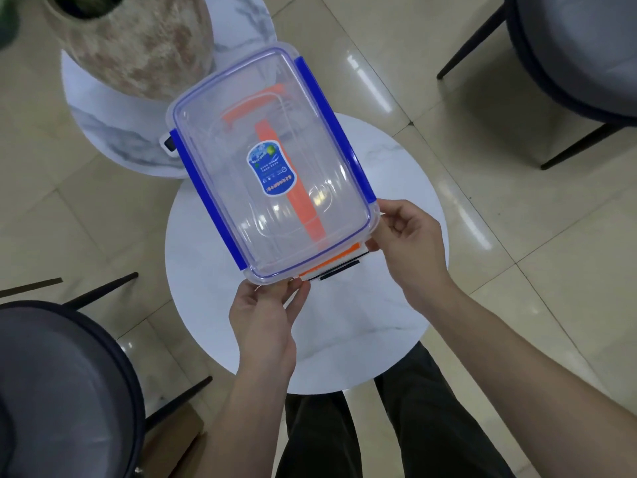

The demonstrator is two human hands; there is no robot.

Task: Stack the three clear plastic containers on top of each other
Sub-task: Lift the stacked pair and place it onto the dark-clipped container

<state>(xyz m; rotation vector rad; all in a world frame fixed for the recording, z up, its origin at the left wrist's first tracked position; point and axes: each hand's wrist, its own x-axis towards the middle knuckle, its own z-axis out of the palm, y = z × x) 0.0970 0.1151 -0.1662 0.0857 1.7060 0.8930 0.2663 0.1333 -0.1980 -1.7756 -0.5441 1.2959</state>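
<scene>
A clear plastic container with blue side clips and a blue label on its lid fills the middle of the view, above a round white marble table. Through it shows a second container with orange clips. Below that, a container with black clips peeks out at the near edge and far left. My left hand grips the blue-clipped container's near left corner. My right hand grips its near right corner. Whether the top container rests on the one below or hovers just above it is unclear.
A second round marble table at the back left carries a large speckled plant pot. Grey chairs stand at the lower left and upper right. A cardboard box lies on the tiled floor. My legs are beneath the near table.
</scene>
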